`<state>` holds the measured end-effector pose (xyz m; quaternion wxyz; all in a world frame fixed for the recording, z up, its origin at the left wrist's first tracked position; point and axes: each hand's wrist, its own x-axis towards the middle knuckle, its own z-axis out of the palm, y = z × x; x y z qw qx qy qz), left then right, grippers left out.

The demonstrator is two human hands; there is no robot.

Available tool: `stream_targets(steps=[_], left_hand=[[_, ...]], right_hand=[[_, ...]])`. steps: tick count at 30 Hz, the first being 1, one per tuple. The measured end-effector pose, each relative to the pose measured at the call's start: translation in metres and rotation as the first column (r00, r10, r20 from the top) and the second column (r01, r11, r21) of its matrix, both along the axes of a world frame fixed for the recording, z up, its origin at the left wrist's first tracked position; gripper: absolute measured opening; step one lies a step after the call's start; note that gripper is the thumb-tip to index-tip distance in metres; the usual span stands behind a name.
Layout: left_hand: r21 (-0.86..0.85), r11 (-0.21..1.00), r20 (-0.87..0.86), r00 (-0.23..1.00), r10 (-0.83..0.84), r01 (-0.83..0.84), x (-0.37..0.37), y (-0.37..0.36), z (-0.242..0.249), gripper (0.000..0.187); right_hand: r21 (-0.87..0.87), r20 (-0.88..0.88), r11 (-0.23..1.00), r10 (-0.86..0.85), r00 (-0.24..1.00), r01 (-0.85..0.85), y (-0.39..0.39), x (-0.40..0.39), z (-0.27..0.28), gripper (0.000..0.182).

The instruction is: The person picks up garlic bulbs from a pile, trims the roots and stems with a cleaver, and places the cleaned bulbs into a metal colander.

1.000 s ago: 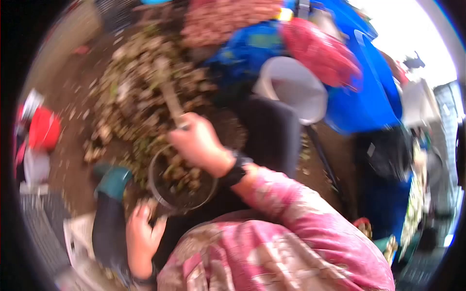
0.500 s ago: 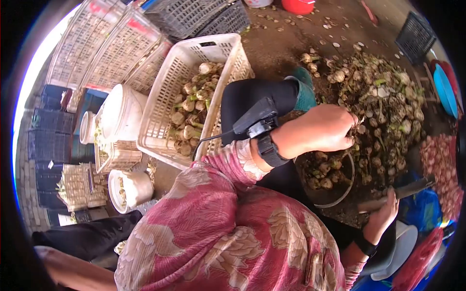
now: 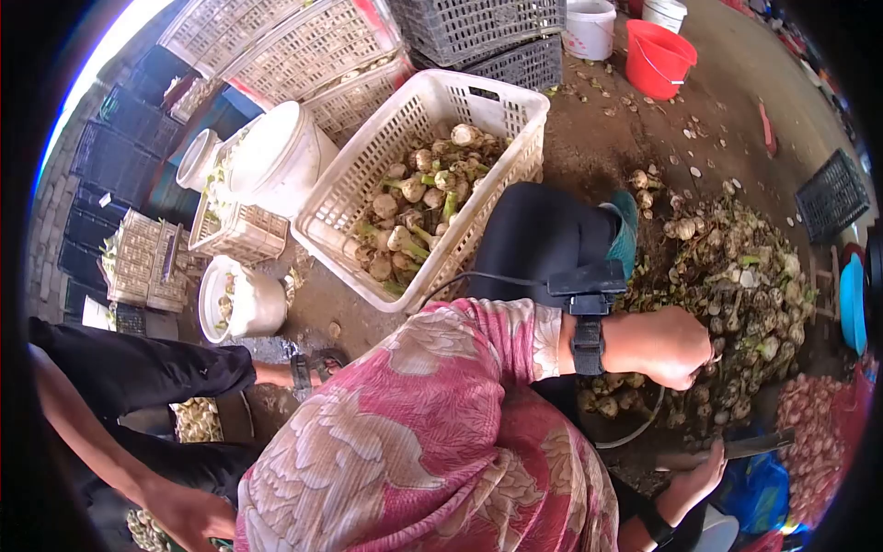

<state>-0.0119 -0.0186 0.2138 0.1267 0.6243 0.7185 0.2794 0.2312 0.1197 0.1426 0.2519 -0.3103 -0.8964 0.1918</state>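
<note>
My left hand (image 3: pixel 676 350), with a black strap and device at its wrist, is closed over the near edge of a pile of garlic bulbs (image 3: pixel 763 304). Its fingertips pinch what looks like a garlic bulb, mostly hidden by the fingers. Below and partly behind that forearm stands a bucket (image 3: pixel 655 416) with more garlic bulbs in it. At the lower right, my right hand (image 3: pixel 699 483) grips a long knife (image 3: pixel 759 445), its grey blade pointing right.
A white crate (image 3: pixel 317 253) holding trimmed garlic stands left of my knee. Behind it are stacked crates (image 3: pixel 313 55), and white buckets (image 3: pixel 262 304) stand further left. A red bucket (image 3: pixel 658 64) is at the back. Another person's arm (image 3: pixel 101 442) shows lower left.
The view has swung, so the scene sits lower and more of the back shows. My left hand has drawn away from the pile toward the bucket and knife. The right hand keeps its hold.
</note>
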Motion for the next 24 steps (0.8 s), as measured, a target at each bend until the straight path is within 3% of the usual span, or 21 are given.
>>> stream_targets(steps=[1,2,4,6,8,10,12,15,19,21,24], left_hand=[[-0.017,1.0,-0.002,1.0,-0.008,0.008,0.0,0.001,-0.001,0.021],[-0.035,0.999,-0.002,1.0,-0.019,0.019,0.0,0.001,-0.001,0.021],[-0.052,0.998,0.007,0.999,-0.043,0.043,0.0,0.001,-0.002,0.02],[-0.014,0.999,0.001,0.999,-0.046,0.046,0.001,0.001,-0.008,0.019],[-0.005,0.999,0.005,0.999,-0.049,0.049,0.002,-0.001,-0.009,0.019],[-0.026,0.998,0.02,0.998,-0.055,0.055,0.004,-0.004,-0.005,0.019],[-0.027,0.998,0.006,0.999,-0.049,0.049,0.006,-0.004,-0.01,0.019],[-0.04,0.997,0.005,0.998,-0.068,0.068,0.008,-0.005,-0.013,0.019],[0.022,0.995,0.021,0.995,-0.095,0.094,0.01,-0.012,-0.01,0.017],[0.046,0.996,-0.003,0.997,-0.081,0.081,0.013,-0.012,-0.014,0.017],[0.08,0.99,0.002,0.994,-0.113,0.113,0.018,-0.014,-0.016,0.016]], right_hand=[[-0.037,-0.003,0.999,-0.01,1.0,0.01,0.001,0.0,-0.001,0.037],[0.083,-0.004,0.994,0.07,0.998,-0.069,-0.001,-0.002,0.002,0.038],[-0.29,-0.123,0.947,-0.178,0.976,0.136,-0.01,-0.011,0.004,0.037],[-0.32,-0.108,0.935,-0.199,0.974,0.155,-0.012,-0.012,0.005,0.036],[-0.006,0.018,1.0,0.007,1.0,-0.007,-0.009,-0.005,0.004,0.034],[-0.398,-0.123,0.904,-0.218,0.968,0.154,-0.017,-0.013,0.004,0.034],[-0.442,-0.115,0.883,-0.233,0.966,0.161,-0.018,-0.014,0.002,0.035],[-0.09,0.025,0.996,0.025,0.999,-0.022,-0.009,-0.003,-0.008,0.035],[0.049,0.025,0.982,0.184,0.983,-0.185,-0.011,-0.003,-0.005,0.036],[-0.148,-0.074,0.985,0.076,0.994,-0.087,-0.014,-0.004,-0.006,0.036],[-0.664,-0.174,0.734,-0.338,0.925,0.143,-0.023,-0.018,-0.005,0.034]])
